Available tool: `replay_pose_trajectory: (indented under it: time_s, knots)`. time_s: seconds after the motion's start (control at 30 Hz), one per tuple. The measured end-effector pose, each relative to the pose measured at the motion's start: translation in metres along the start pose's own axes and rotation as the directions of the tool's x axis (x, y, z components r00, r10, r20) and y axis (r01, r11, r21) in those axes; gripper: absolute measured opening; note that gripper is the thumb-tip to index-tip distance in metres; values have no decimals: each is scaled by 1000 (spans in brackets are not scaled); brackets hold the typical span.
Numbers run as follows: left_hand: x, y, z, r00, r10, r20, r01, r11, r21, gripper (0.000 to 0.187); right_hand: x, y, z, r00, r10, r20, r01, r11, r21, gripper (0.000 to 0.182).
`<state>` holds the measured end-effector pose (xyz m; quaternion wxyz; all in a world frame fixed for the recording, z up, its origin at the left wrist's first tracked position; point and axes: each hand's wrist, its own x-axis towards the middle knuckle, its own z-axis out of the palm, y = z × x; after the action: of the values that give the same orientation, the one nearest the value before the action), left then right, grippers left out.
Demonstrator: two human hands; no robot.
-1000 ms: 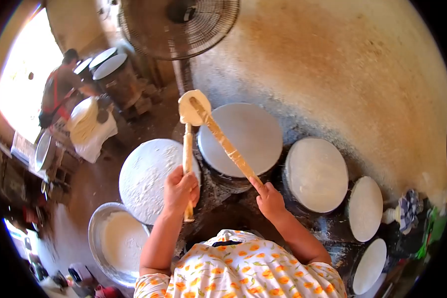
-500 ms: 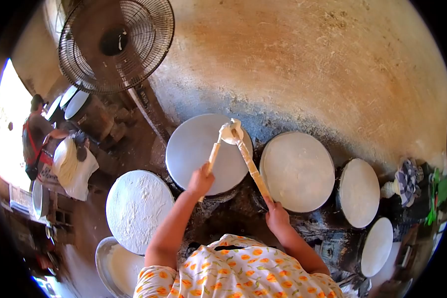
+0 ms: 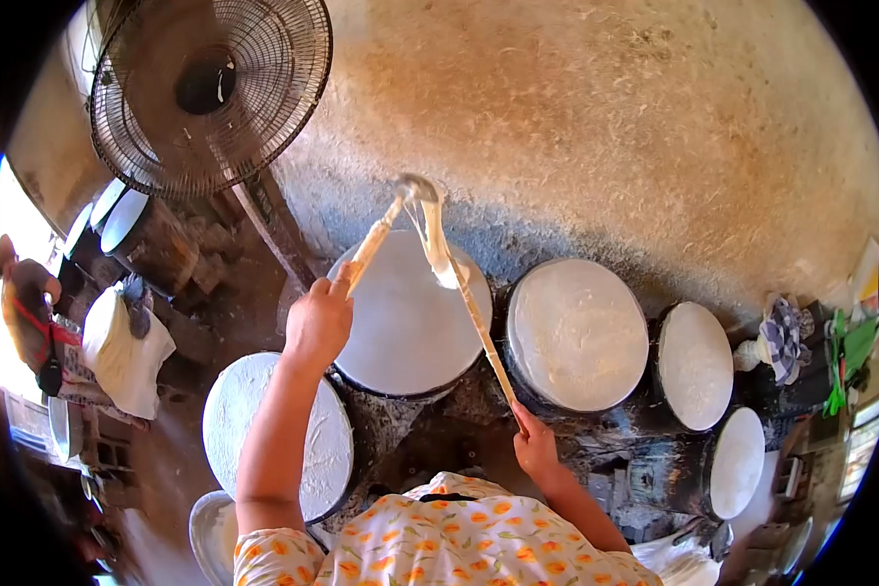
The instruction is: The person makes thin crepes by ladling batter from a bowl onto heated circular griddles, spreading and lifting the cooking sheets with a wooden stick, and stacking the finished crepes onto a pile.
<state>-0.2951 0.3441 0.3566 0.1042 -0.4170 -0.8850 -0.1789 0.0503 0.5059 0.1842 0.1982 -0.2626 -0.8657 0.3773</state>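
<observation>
White, stringy batter (image 3: 435, 232) is stretched beyond both hands, nearer the left, over a round grey griddle (image 3: 400, 337), from the metal ladle (image 3: 419, 188) gripped by the left hand (image 3: 319, 324) to the thin wooden stick (image 3: 487, 342) clasped by the right hand (image 3: 535, 446).

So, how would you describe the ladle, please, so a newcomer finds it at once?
From the big fan, go right to the smooth grey disc. Over it, the left hand holds the ladle by its pale handle. Unlike the stick in the right hand, it ends in a rounded metal head.
</observation>
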Motion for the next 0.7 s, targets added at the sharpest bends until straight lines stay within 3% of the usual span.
replay_pose_trajectory:
  time_s: [0.03,0.07,0.1,0.13,0.17,0.2,0.27,0.33,0.47,0.5,0.53,0.6,0.67,0.7]
  knots:
    - [-2,-6,8,988,78,-137,-80,997,-7,51,0,0,1,1000,30,4,-30,1000,8,61]
    - [-5,-9,16,987,73,-140,-75,997,-9,51,1,0,3,1000,26,7,-26,1000,5,61]
    - [-7,-5,16,990,-55,-132,4,933,-360,48,1,0,5,1000,2,-16,-1,1000,18,61]
    - [-7,-1,15,982,-171,-81,75,744,-664,45,3,0,8,999,-23,-39,24,999,32,62]
    - [-11,6,11,945,-297,136,266,456,-849,39,7,1,10,999,-30,-37,31,999,30,62]
    - [-13,5,8,944,-302,133,265,455,-850,39,12,2,12,998,-54,-39,53,998,-20,62]
    - [-19,2,6,921,-265,287,336,161,-928,36,25,5,17,996,-85,-33,82,994,-72,63]
    - [-25,-1,5,899,-303,315,370,144,-918,30,52,8,25,996,34,86,-9,961,-275,64]
    - [-47,-27,14,854,-229,468,488,38,-872,28,125,-11,56,990,45,133,-17,980,-199,62]
    - [-54,-35,19,848,-119,516,436,-394,-809,27,142,-21,63,994,18,112,-3,991,-134,60]
    - [-61,-40,22,859,0,511,338,-750,-568,26,156,-31,66,993,14,115,2,990,-138,60]
    - [-73,-31,26,876,-68,477,299,-701,-648,31,170,-51,68,976,144,165,-126,986,-113,56]
    - [-78,-24,17,825,-221,520,374,-476,-796,31,160,-58,63,964,203,170,-198,979,-43,54]
    - [-79,-27,17,798,-241,552,422,-430,-798,14,143,-56,58,971,201,131,-204,979,8,55]
